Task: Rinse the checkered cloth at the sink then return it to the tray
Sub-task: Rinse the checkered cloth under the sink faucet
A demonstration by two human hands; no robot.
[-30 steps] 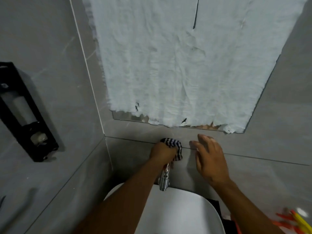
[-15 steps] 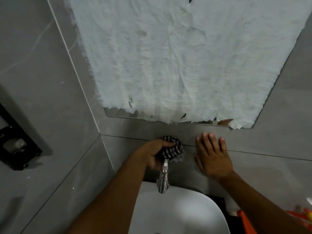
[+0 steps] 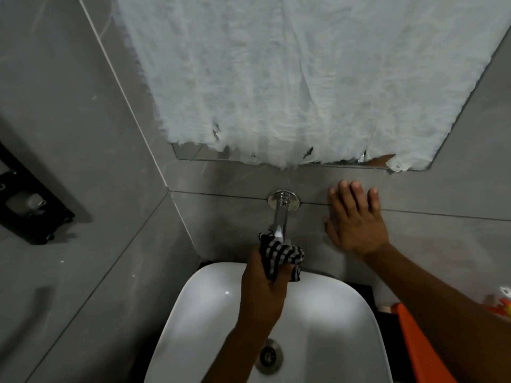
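Single head-worn wide-angle view, facing forward and steeply down, close over the white sink (image 3: 193,308), tiled wall (image 3: 414,244) ahead

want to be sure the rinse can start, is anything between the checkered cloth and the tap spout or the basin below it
Nothing visible. The left hand holds the checkered cloth bunched right at the tap spout, above the open white sink.

Dim, grey light overall, with soft glare pooled on the white sink (image 3: 326,322) basin. The wall tiles (image 3: 83,134) darken toward the left edge, where straight grout lines bow from wide-angle distortion. Detail is slightly soft throughout.
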